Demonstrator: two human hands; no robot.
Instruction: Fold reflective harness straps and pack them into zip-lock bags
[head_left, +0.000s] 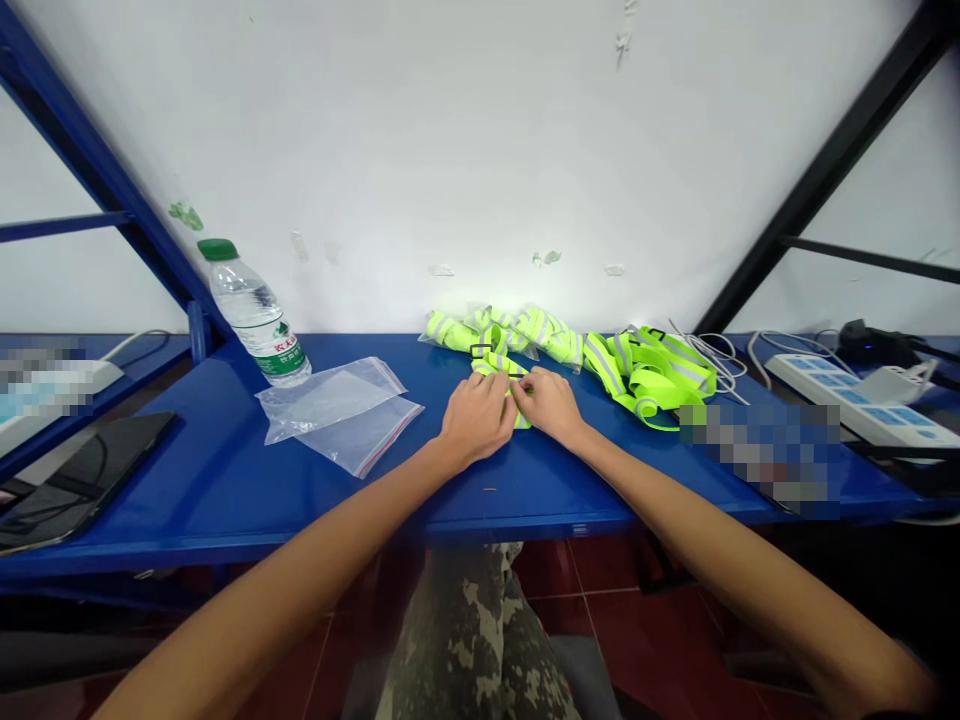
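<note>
In the middle of the blue table, my left hand (480, 415) and my right hand (550, 402) meet over a neon yellow reflective strap (491, 362) with silver stripes and a black buckle. The fingers of both hands are closed on it, and part of the strap lies hidden under them. Just behind are clear bags holding rolled reflective straps (551, 335). To the right of my right hand lies a loose heap of the same reflective strap (652, 370). Left of my left hand, two clear zip bags (360, 420) lie flat and overlapping.
A water bottle (255, 315) with a green cap stands at the back left. White power strips (862, 400) and cables (720, 360) lie at the right. A dark tablet-like device (90, 480) rests at the far left. Blue and black metal frames (817, 170) rise on both sides before the white wall.
</note>
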